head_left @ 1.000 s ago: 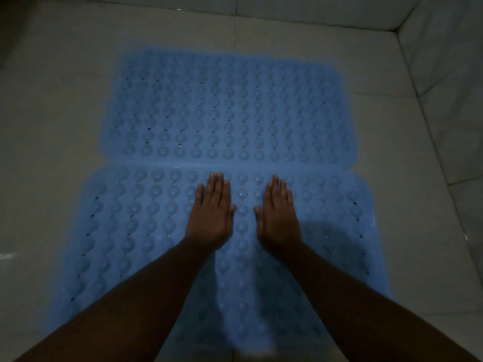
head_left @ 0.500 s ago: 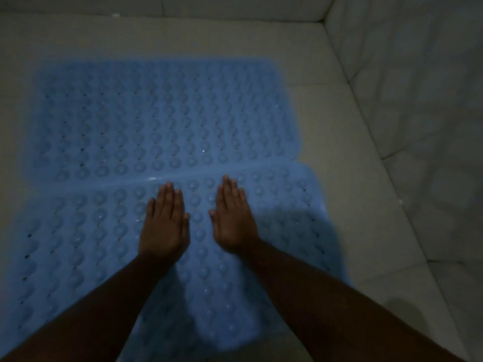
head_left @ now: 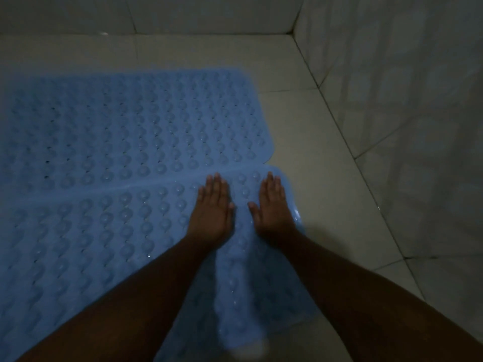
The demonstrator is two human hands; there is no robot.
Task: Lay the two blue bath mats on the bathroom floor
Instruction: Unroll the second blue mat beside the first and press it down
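Two blue bath mats with rows of round bumps lie flat side by side on the pale tiled floor. The far mat point(head_left: 136, 121) runs off the left edge. The near mat point(head_left: 86, 239) slightly overlaps its long edge. My left hand point(head_left: 211, 212) rests palm down on the near mat close to its right end. My right hand point(head_left: 274, 207) presses flat on the mat's far right corner, at its rim. Both hands hold nothing, fingers extended. My forearms hide part of the near mat.
A tiled wall point(head_left: 407, 105) rises at the right, meeting the floor point(head_left: 321, 158) along a diagonal line. Another wall point(head_left: 183, 11) runs across the back. The scene is dim.
Both flat hands have slid rightward along the near mat, from its middle to its right end. The view has turned right with them, bringing more of the right wall in.
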